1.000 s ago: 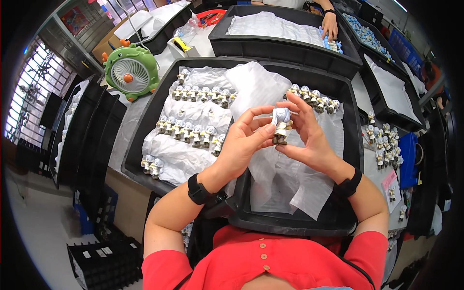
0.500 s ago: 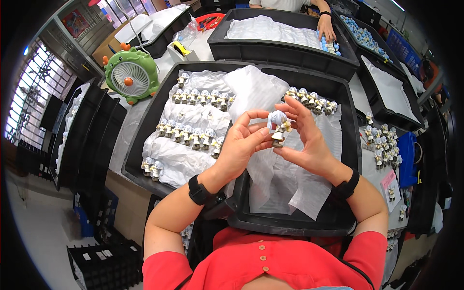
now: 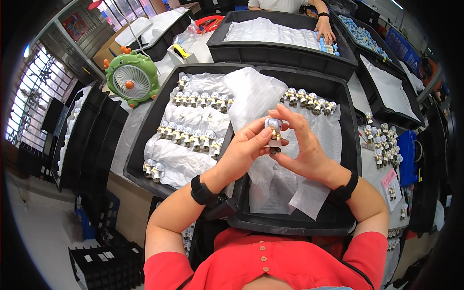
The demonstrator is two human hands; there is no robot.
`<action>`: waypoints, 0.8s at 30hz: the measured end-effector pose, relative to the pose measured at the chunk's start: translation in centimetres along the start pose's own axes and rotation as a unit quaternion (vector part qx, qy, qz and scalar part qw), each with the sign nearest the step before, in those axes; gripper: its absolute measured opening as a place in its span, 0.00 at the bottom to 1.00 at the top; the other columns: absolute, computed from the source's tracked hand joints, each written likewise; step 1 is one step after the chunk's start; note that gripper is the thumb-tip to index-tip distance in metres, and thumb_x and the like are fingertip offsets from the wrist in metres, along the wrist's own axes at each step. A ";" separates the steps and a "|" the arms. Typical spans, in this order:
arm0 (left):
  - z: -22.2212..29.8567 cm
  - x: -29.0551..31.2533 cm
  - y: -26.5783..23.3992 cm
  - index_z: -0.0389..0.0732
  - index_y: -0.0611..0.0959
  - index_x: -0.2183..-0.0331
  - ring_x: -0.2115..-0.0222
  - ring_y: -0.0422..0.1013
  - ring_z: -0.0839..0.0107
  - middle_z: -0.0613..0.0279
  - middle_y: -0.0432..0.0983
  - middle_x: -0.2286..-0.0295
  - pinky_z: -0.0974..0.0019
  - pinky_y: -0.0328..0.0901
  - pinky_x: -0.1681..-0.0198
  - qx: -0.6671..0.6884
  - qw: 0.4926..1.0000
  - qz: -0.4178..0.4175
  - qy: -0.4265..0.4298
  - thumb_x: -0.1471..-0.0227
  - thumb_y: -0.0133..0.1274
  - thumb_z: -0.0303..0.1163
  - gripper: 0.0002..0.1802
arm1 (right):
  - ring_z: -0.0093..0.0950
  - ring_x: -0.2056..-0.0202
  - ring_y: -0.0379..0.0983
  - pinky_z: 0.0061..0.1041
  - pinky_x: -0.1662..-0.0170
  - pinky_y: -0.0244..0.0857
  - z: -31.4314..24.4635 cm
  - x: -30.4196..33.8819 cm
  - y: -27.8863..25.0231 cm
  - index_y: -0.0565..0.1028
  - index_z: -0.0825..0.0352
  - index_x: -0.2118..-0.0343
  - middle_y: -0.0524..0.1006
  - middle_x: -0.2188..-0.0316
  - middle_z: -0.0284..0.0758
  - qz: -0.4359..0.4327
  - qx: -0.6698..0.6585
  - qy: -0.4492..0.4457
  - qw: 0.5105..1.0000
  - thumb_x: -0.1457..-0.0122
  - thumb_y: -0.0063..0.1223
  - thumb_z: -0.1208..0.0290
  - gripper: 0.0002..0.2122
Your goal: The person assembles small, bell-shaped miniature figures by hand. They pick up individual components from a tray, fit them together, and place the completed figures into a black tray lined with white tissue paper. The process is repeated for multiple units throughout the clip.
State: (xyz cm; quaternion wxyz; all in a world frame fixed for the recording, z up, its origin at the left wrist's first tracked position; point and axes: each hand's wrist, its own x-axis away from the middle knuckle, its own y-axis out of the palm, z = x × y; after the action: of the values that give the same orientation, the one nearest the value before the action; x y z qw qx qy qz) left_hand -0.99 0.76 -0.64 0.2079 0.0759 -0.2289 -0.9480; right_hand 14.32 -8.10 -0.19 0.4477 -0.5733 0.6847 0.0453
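A small figurine (image 3: 274, 135) with pale blue-white hair, a white and gold outfit and dark feet is held upright between my hands, above the tray. My left hand (image 3: 246, 147) pinches its side between thumb and fingers. Around the other side curves my right hand (image 3: 309, 147), its fingertips by the head and its thumb tip by the feet; exact contact there is partly hidden. Beneath lies a black tray (image 3: 295, 222) lined with white foam sheets (image 3: 314, 198). Similar figurines (image 3: 309, 100) stand in a row at its far side.
To the left, a second black tray (image 3: 133, 166) holds rows of figurines (image 3: 186, 134) on white sheeting. More figurines (image 3: 382, 144) cluster on the right table. A green fan (image 3: 130, 77) stands at the back left. Across the table, another person's hand (image 3: 325, 30) reaches into a black tray (image 3: 285, 60).
The figurine has turned in my hands, so its gold-trimmed front shows more. My right hand has shifted slightly lower, its fingers still curved around the figurine.
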 end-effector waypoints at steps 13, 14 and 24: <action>-0.2 -0.3 -0.1 0.35 0.63 0.48 0.55 0.68 0.59 0.52 0.65 0.52 0.60 0.66 0.55 0.117 0.992 -0.042 -0.029 0.40 0.32 0.49 0.29 | 0.31 0.52 0.63 0.27 0.53 0.67 -0.6 -0.1 -0.6 0.52 0.62 0.40 0.63 0.51 0.40 -0.007 -0.015 0.035 0.999 0.62 0.63 0.78 0.43; -0.2 -0.3 -0.1 0.35 0.63 0.48 0.55 0.68 0.59 0.52 0.66 0.52 0.60 0.66 0.55 0.090 0.995 -0.041 -0.026 0.40 0.33 0.49 0.29 | 0.31 0.52 0.63 0.27 0.53 0.67 -0.6 -0.1 -0.6 0.52 0.61 0.40 0.63 0.51 0.40 -0.008 -0.015 0.033 0.999 0.62 0.63 0.79 0.43; -0.1 -0.2 0.0 0.37 0.64 0.48 0.57 0.69 0.61 0.53 0.67 0.53 0.63 0.67 0.57 0.069 0.996 -0.040 -0.032 0.40 0.35 0.48 0.27 | 0.31 0.49 0.62 0.28 0.51 0.67 -0.7 -0.1 -0.5 0.52 0.60 0.40 0.63 0.50 0.39 -0.017 -0.024 0.038 0.999 0.62 0.64 0.79 0.43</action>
State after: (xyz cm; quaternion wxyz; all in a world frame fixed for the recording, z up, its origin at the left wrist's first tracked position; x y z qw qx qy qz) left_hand -0.77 0.87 -0.72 0.1562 0.0685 -0.2975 -0.9394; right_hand 14.38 -8.60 0.52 0.4086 -0.5967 0.6899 0.0320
